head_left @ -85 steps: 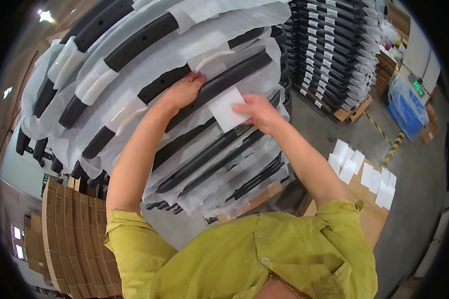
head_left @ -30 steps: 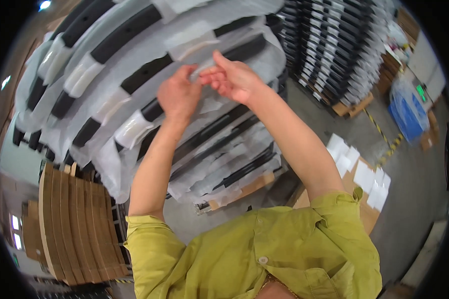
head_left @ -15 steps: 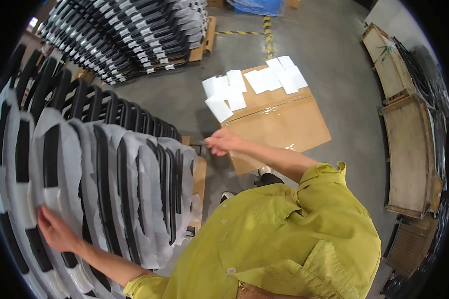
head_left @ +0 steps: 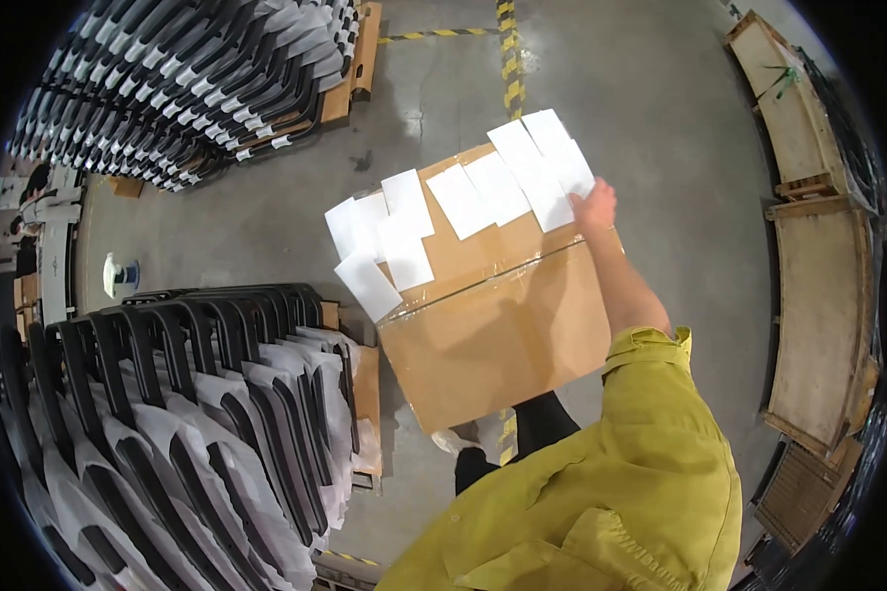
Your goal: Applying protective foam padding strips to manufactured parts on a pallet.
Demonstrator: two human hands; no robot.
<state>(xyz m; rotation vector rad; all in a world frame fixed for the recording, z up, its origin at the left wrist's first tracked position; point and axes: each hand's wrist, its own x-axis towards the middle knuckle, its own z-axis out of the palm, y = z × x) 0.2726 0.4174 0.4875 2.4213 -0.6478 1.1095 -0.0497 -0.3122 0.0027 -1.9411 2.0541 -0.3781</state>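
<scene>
My right hand (head_left: 593,207) is at the right edge of a large cardboard box (head_left: 493,335), its thumb and curled fingers closed on the edge of a white sheet (head_left: 574,169). More white sheets (head_left: 463,202) lie overlapping along the far part of the box top, in a left cluster (head_left: 379,231) and a right one. Clear tape runs across the box. My left hand is out of view. To the left stands a row of black tubular frames (head_left: 148,360) with grey-white wrapping (head_left: 207,433) draped between them.
A second stack of black frames with white wraps (head_left: 197,89) rests on a pallet (head_left: 350,74) at the far left. Wooden crates (head_left: 823,315) line the right side. Yellow-black floor tape (head_left: 510,59) runs beyond the box. My foot (head_left: 455,440) is beside the box's near edge.
My right hand has moved from the box's left side to the sheets at its right edge. My left hand has left the wrapped frames and gone out of view. The view has shifted.
</scene>
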